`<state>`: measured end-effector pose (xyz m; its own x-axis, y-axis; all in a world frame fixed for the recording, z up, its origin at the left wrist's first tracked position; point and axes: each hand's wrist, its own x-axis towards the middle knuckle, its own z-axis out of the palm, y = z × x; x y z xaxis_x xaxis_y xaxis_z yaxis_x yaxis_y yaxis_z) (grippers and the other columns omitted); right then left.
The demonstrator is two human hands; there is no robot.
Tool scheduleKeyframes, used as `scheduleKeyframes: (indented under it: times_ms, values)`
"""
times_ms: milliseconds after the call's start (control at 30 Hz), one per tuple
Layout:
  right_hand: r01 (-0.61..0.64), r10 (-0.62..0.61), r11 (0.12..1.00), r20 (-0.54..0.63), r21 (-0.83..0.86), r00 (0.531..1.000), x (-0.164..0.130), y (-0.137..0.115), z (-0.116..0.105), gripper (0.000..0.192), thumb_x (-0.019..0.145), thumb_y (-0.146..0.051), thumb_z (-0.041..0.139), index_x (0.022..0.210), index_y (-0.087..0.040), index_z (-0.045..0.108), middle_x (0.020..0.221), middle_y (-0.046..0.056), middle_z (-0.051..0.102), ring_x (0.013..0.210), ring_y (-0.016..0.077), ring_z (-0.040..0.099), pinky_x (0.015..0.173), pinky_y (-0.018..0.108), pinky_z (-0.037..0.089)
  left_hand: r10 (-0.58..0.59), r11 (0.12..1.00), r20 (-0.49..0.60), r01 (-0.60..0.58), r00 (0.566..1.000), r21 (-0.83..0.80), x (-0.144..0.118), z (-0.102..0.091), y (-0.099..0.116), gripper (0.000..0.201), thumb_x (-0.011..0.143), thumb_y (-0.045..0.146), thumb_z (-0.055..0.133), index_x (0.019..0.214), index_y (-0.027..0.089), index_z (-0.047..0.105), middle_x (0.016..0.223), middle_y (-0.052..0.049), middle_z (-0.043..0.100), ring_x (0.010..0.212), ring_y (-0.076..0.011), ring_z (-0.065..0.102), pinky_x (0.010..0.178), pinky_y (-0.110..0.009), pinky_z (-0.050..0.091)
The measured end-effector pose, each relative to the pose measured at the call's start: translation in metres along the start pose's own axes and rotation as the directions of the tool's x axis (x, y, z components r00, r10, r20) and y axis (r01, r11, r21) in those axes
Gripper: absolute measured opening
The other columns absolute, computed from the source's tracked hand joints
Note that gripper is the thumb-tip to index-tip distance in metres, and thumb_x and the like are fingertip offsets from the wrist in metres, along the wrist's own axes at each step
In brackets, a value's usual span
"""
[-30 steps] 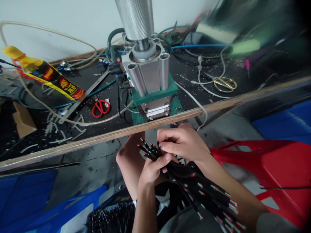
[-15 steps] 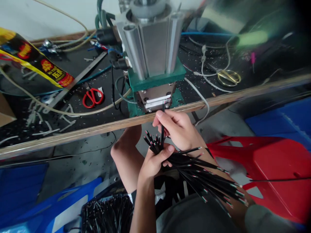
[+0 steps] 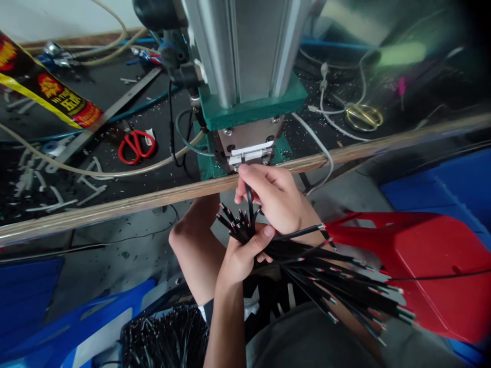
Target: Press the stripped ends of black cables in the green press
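My left hand (image 3: 242, 255) grips a bundle of short black cables (image 3: 322, 276) with stripped coloured ends; the bundle fans out to the right over my lap. My right hand (image 3: 273, 197) pinches a single black cable (image 3: 250, 197) and holds its tip up against the slot of the metal press head (image 3: 248, 148). The press is a small pneumatic machine (image 3: 245, 56) on a green base, standing at the front edge of the workbench (image 3: 115, 204).
Red scissors (image 3: 135, 144), a yellow tube (image 3: 46, 89), hoses, a metal ruler and cable scraps lie on the black benchtop. Brass scissors (image 3: 362, 117) lie at the right. A red plastic stool (image 3: 425, 266) stands right of me, blue bins around, a box of black cables (image 3: 164, 340) below.
My right hand drew one cable out of the bundle and raised it to the press slot. The view moved closer to the machine.
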<state>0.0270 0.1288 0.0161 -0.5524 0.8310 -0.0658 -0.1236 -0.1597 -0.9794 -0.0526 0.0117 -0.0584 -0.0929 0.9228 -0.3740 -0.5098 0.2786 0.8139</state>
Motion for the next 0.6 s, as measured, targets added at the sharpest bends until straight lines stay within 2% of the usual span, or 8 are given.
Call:
scheduleKeyframes:
  times_ms: [167, 300, 400, 500, 600]
  values:
    - [-0.028, 0.028, 0.999, -0.004, 0.027, 1.0, 0.006, -0.003, 0.002, 0.05, 0.1, -0.054, 0.075, 0.063, -0.022, 0.065, 0.069, 0.005, 0.073, 0.064, 0.0156, 0.052, 0.056, 0.029, 0.039, 0.023, 0.999, 0.005, -0.023, 1.0, 0.03, 0.001, 0.008, 0.015, 0.051, 0.077, 0.07, 0.093, 0.07, 0.022, 0.08, 0.055, -0.001, 0.064, 0.043, -0.012, 0.052, 0.041, -0.025, 0.034]
    - [-0.075, 0.071, 0.987, 0.03, 0.144, 0.997, 0.009, 0.0, -0.001, 0.045, 0.095, -0.052, 0.082, 0.064, -0.022, 0.068, 0.068, 0.004, 0.072, 0.068, 0.0171, 0.061, 0.058, 0.028, 0.044, 0.05, 0.998, 0.068, -0.053, 0.996, 0.045, 0.002, 0.012, 0.021, 0.049, 0.082, 0.069, 0.09, 0.071, 0.022, 0.08, 0.054, 0.001, 0.06, 0.04, -0.01, 0.046, 0.038, -0.025, 0.032]
    - [-0.114, 0.102, 0.967, 0.065, 0.226, 0.993, 0.011, 0.001, -0.002, 0.045, 0.091, -0.052, 0.086, 0.063, -0.021, 0.068, 0.066, 0.003, 0.068, 0.068, 0.0174, 0.065, 0.055, 0.027, 0.044, 0.028, 0.999, 0.039, -0.03, 0.999, 0.043, 0.0, 0.014, 0.021, 0.047, 0.082, 0.066, 0.091, 0.072, 0.022, 0.079, 0.055, 0.001, 0.061, 0.042, -0.0111, 0.05, 0.038, -0.025, 0.035]
    - [-0.124, 0.113, 0.951, 0.057, 0.283, 0.992, 0.012, 0.0, 0.0, 0.046, 0.091, -0.049, 0.087, 0.062, -0.02, 0.067, 0.064, 0.0, 0.063, 0.067, 0.016, 0.067, 0.06, 0.026, 0.049, 0.005, 0.998, -0.006, -0.005, 1.0, 0.061, -0.002, 0.016, 0.023, 0.049, 0.078, 0.067, 0.093, 0.074, 0.02, 0.08, 0.057, -0.001, 0.065, 0.045, -0.0137, 0.057, 0.04, -0.025, 0.039]
    - [-0.092, 0.083, 0.945, 0.042, 0.315, 0.996, 0.012, -0.001, 0.003, 0.044, 0.094, -0.042, 0.085, 0.062, -0.019, 0.067, 0.061, -0.002, 0.057, 0.065, 0.0149, 0.068, 0.064, 0.026, 0.052, 0.084, 0.99, -0.016, -0.082, 0.996, 0.116, -0.003, 0.017, 0.025, 0.045, 0.081, 0.063, 0.093, 0.073, 0.02, 0.08, 0.058, -0.003, 0.068, 0.048, -0.0179, 0.063, 0.041, -0.028, 0.046]
